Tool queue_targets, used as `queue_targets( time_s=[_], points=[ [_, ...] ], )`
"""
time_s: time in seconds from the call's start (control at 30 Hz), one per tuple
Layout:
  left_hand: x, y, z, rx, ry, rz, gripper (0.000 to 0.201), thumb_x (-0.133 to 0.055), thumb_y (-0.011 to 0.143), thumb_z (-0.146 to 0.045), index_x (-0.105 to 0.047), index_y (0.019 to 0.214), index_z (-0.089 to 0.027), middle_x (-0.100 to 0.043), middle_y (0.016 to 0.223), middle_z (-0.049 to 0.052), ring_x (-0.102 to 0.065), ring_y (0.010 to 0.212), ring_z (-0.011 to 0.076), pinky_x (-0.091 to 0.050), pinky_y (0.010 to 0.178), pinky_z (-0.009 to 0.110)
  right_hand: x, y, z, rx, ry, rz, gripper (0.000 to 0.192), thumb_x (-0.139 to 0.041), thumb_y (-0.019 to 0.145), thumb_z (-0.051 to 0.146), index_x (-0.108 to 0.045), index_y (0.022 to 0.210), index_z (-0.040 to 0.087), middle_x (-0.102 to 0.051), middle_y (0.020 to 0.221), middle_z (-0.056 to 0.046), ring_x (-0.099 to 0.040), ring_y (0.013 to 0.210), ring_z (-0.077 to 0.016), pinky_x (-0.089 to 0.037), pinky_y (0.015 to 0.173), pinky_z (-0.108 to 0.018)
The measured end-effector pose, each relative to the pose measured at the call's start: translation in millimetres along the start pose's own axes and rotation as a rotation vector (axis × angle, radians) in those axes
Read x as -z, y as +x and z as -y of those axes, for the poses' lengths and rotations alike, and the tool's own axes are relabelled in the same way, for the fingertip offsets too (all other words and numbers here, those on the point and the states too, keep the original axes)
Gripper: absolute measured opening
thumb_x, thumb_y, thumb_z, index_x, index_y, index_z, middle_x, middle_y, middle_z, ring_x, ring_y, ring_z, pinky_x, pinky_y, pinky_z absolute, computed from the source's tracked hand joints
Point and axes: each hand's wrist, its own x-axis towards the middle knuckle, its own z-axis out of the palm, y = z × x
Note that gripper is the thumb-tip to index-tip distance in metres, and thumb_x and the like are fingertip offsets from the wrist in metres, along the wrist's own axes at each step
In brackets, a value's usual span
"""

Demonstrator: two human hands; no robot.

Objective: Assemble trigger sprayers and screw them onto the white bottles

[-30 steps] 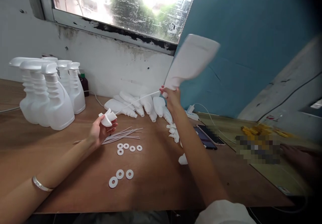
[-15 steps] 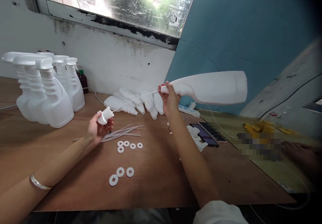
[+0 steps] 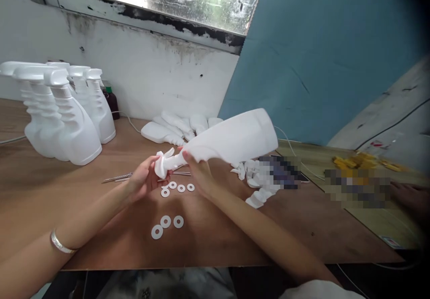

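White plastic bottle point(image 3: 231, 140): held lying nearly level above the bench, base toward the blue wall, neck pointing left.
Right grip point(image 3: 198, 166): fingers clamped under and around the bottle's narrow neck.
White plastic trigger spray head point(image 3: 163, 163): at the mouth of the bottle, touching its neck.
Left grip point(image 3: 145, 180): fingers closed around the spray head from the left and below.
Flat white plastic washer rings point(image 3: 177, 187): lying on the bench just beneath both hands, with three more point(image 3: 167, 225) nearer the person.
Thin white dip tubes point(image 3: 119, 178): flat on the bench, just left of the left hand.
Brown wooden bench point(image 3: 215, 236): carries everything.
Finished white spray bottles point(image 3: 67, 115): upright, far left, well apart from the hands.
Empty white bottles point(image 3: 171, 126): lying by the wall behind.
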Motion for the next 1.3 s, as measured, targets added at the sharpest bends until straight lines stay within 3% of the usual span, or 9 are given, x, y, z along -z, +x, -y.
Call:
queue_targets(
  time_s=[0.07, 0.17, 0.4, 0.53, 0.77, 0.9, 1.03, 1.17, 1.3],
  points=[
    [-1.6, -2, 8, 0.047, -0.004, 0.096, 0.033, -0.044, 0.081, -0.040, -0.060, 0.096, -0.016, -0.059, 0.064, 0.005, -0.053, 0.054, 0.0141, -0.045, 0.051, 0.023, -1, -16, -6, -0.075, -0.007, 0.056, 0.025, -0.064, 0.067, 0.039, -0.063, 0.083, 0.020, -0.061, 0.076, -0.002, -0.056, 0.076, -0.0160, -0.045, 0.070, -0.030],
    [-1.7, -2, 18, 0.069, -0.008, 0.098, 0.032, -0.054, 0.078, -0.037, -0.059, 0.106, -0.023, -0.060, 0.067, 0.003, -0.053, 0.054, 0.0123, -0.045, 0.052, 0.021, 1, -31, -15, -0.143, 0.059, 0.095, 0.024, -0.063, 0.068, 0.039, -0.062, 0.084, 0.021, -0.060, 0.069, -0.001, -0.054, 0.066, -0.0158, -0.045, 0.061, -0.030],
    [-6.0, -3, 20, 0.008, 0.153, 0.022, 0.028, -0.066, 0.069, -0.027, -0.066, 0.093, -0.013, -0.062, 0.070, 0.007, -0.053, 0.053, 0.0102, -0.044, 0.048, 0.018, 12, -38, -43, -0.233, 0.165, 0.058, 0.027, -0.059, 0.070, 0.038, -0.062, 0.090, 0.020, -0.063, 0.078, -0.001, -0.056, 0.074, -0.0162, -0.043, 0.076, -0.032],
    [-6.2, -6, 17, -0.032, 0.300, 0.061, 0.036, -0.065, 0.069, -0.031, -0.063, 0.100, -0.013, -0.064, 0.071, 0.007, -0.050, 0.046, 0.0092, -0.042, 0.043, 0.018, 12, -38, -41, -0.237, 0.161, 0.106, 0.024, -0.059, 0.070, 0.038, -0.063, 0.086, 0.020, -0.063, 0.080, -0.001, -0.055, 0.077, -0.0156, -0.041, 0.078, -0.031],
    [-4.7, -6, 19, 0.060, 0.242, 0.057, 0.034, -0.055, 0.076, -0.039, -0.063, 0.094, -0.012, -0.061, 0.057, 0.007, -0.053, 0.042, 0.0121, -0.041, 0.037, 0.019, 10, -43, -41, -0.268, 0.200, 0.059, 0.025, -0.061, 0.069, 0.040, -0.062, 0.084, 0.020, -0.059, 0.067, 0.002, -0.053, 0.066, -0.0136, -0.042, 0.075, -0.031],
    [-11.1, -10, 19, 0.018, 0.148, 0.067, 0.022, -0.062, 0.073, -0.029, -0.064, 0.087, -0.012, -0.063, 0.061, 0.006, -0.055, 0.050, 0.0109, -0.045, 0.046, 0.018, 11, -41, -43, -0.274, 0.244, -0.033, 0.027, -0.065, 0.065, 0.039, -0.062, 0.086, 0.022, -0.062, 0.077, 0.001, -0.053, 0.069, -0.0134, -0.042, 0.073, -0.030],
    [-10.1, -8, 23, -0.071, 0.216, 0.069, 0.021, -0.071, 0.062, -0.019, -0.062, 0.080, -0.013, -0.064, 0.067, 0.006, -0.059, 0.060, 0.0145, -0.049, 0.058, 0.023, 12, -37, -43, -0.310, 0.316, 0.014, 0.023, -0.064, 0.066, 0.037, -0.063, 0.083, 0.022, -0.063, 0.075, 0.001, -0.051, 0.059, -0.0109, -0.043, 0.066, -0.028],
    [-6.6, -6, 25, -0.037, 0.238, 0.031, 0.028, -0.067, 0.068, -0.032, -0.060, 0.087, -0.013, -0.064, 0.071, 0.009, -0.060, 0.060, 0.0172, -0.051, 0.058, 0.030, 12, -36, -44, -0.315, 0.337, 0.026, 0.020, -0.063, 0.068, 0.036, -0.063, 0.082, 0.021, -0.061, 0.068, 0.002, -0.050, 0.055, -0.0101, -0.042, 0.061, -0.026],
    [-5.6, -5, 26, -0.048, 0.342, 0.034, 0.031, -0.067, 0.068, -0.036, -0.059, 0.085, -0.012, -0.063, 0.068, 0.008, -0.057, 0.054, 0.0143, -0.048, 0.050, 0.024, 12, -37, -45, -0.282, 0.335, 0.069, 0.020, -0.062, 0.070, 0.035, -0.062, 0.083, 0.021, -0.061, 0.068, 0.001, -0.052, 0.058, -0.0114, -0.043, 0.060, -0.025]
  ],
)
